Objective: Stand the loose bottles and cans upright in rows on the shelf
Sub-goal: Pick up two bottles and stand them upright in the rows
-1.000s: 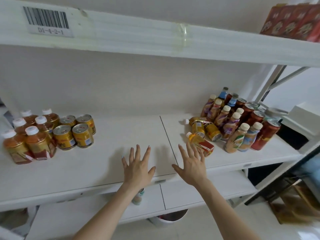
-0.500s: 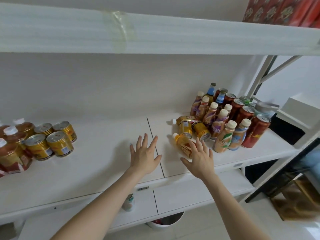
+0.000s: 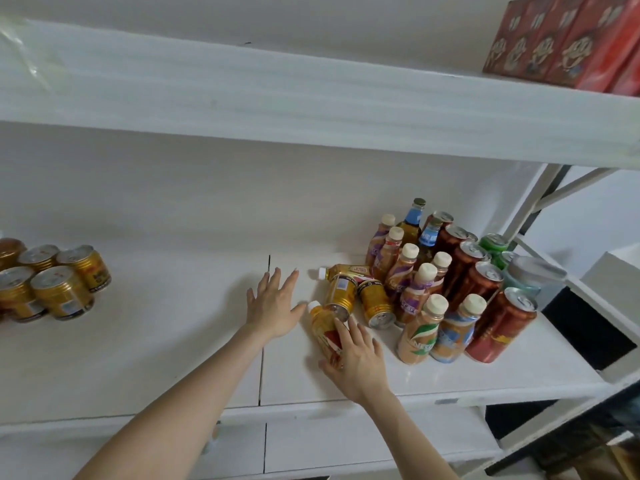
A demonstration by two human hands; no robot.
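Four drinks lie tipped on the shelf (image 3: 173, 323): the orange bottle (image 3: 322, 327) in front, a second bottle (image 3: 346, 270) behind, and two gold cans (image 3: 375, 303) between them. The standing bottles and cans (image 3: 450, 292) to their right look done, as do the upright gold cans (image 3: 55, 282) far left. The right hand (image 3: 360, 358) rests across the orange bottle, fingers nearly straight, not clasped. The left hand (image 3: 273, 306) hovers spread and empty beside its cap.

— Shop floor, or back room?
— Stockroom, by the look: plain white shelf (image 3: 166, 344), drink cans (image 3: 62, 296) and bottles (image 3: 420, 329) massed by brand, red cartons (image 3: 568, 43) stacked on the upper shelf (image 3: 277, 109), bare white wall (image 3: 207, 192) behind.
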